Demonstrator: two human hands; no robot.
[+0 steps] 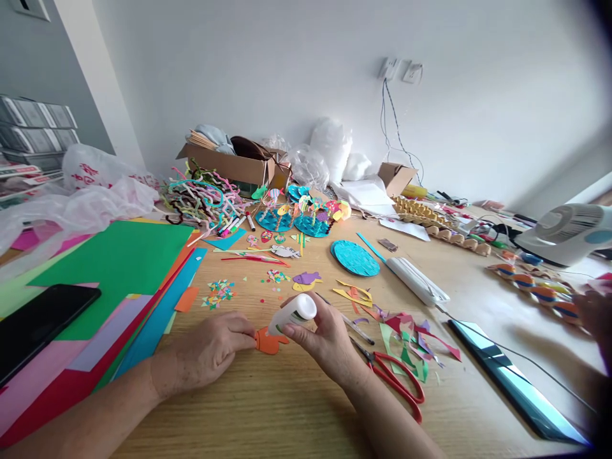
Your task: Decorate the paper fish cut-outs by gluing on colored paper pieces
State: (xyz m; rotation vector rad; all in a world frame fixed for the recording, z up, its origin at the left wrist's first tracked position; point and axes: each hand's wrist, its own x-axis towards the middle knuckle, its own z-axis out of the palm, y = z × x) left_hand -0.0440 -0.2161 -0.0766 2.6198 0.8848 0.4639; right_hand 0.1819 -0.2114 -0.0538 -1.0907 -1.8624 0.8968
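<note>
Wooden table (296, 414) below, left hand (210, 347) pinches orange paper (268, 344) by its edge, probably light, easily creased; beside, right hand (332, 344) wraps white bottle (291, 313).

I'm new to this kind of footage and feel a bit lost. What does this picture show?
There is no machine here: a camera worn on a person's head looks forward and down, so you see that person's own bare hands. The right hand holds a white bottle, tilted over an orange cutout. The left hand has its fingertips at the cutout's edge. Around them on the wooden table lie a green sheet, a blue disc and red-handled scissors.
</note>
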